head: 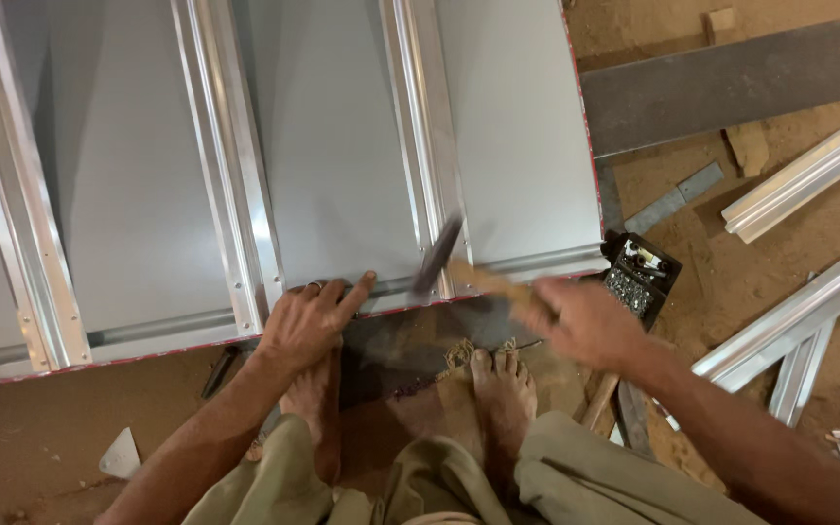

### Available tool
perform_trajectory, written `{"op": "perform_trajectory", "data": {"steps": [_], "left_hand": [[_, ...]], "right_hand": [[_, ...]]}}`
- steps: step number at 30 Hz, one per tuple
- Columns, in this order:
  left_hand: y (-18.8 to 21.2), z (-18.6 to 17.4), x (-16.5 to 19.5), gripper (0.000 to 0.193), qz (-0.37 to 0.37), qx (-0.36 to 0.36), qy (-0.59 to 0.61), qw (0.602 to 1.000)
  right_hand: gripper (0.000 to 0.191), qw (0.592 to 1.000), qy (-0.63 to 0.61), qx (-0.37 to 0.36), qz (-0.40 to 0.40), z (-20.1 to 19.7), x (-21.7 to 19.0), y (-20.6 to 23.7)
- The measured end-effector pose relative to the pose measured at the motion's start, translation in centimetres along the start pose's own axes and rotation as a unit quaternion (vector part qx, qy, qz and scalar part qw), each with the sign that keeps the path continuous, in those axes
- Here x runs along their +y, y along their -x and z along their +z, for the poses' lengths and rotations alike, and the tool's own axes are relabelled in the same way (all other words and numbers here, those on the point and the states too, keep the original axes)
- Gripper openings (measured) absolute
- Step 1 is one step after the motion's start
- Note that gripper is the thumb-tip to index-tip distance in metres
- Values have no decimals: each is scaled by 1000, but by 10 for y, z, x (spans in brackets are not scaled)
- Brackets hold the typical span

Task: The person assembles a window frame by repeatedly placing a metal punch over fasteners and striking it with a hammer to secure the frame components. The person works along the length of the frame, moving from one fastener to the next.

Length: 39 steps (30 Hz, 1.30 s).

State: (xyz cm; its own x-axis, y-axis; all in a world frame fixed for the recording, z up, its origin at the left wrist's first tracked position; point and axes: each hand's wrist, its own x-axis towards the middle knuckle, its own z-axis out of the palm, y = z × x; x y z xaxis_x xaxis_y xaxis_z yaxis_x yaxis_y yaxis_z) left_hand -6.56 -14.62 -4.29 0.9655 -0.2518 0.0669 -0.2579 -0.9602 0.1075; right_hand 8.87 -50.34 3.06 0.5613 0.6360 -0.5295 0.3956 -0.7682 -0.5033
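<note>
Right hand clamped around wooden handle of a hammer; hand and hammer both motion-blurred; dark hammer head sits over the near edge of the sheet-metal panel, right by the third raised rib; handle runs from the head back down-right into the fist.

Left hand flat, palm down, fingers spread, pressing on the panel's near edge; index finger stretched toward the hammer head, close to it but apart; a ring on one finger; nothing gripped in this hand.

Panel: grey metal sheet lying on the floor, several shiny raised ribs running away from the person, a folded lip along the near edge with a thin red line; a row of small rivets shows on the rib just left of the left hand.

Person squats at the panel edge; two bare feet on a dark mat just under the panel's lip; olive trousers at bottom of view.

Outward: small black box of screws or rivets just right of the panel corner, near the right hand; dark grey board further up right; aluminium channel lengths lying on sandy dirt floor at right; short flat metal strip between board and box; scrap of white paper lower left.
</note>
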Motion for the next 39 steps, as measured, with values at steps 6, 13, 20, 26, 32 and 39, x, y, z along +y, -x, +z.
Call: {"op": "perform_trajectory", "data": {"steps": [6, 13, 20, 26, 32, 39], "left_hand": [[-24, -34, -2, 53, -85, -264, 144, 950], [-151, -59, -63, 33, -395, -85, 653, 641], [-231, -24, -35, 24, -196, 111, 589, 776], [-237, -10, -23, 25, -207, 43, 516, 830], [-229, -8, -24, 25, -130, 40, 494, 859], [-235, 4, -27, 29, -314, 10, 550, 774]], "right_hand": [[29, 962, 41, 254, -91, -40, -2, -50], [29, 957, 48, 279, -63, -52, -10, -69], [29, 969, -54, 241, 23, -59, -3, -57], [24, 881, -81, 432, -177, -91, 5, -17], [25, 923, -79, 362, -102, -69, -18, -26], [27, 948, -48, 310, -57, -73, -17, -22]]}}
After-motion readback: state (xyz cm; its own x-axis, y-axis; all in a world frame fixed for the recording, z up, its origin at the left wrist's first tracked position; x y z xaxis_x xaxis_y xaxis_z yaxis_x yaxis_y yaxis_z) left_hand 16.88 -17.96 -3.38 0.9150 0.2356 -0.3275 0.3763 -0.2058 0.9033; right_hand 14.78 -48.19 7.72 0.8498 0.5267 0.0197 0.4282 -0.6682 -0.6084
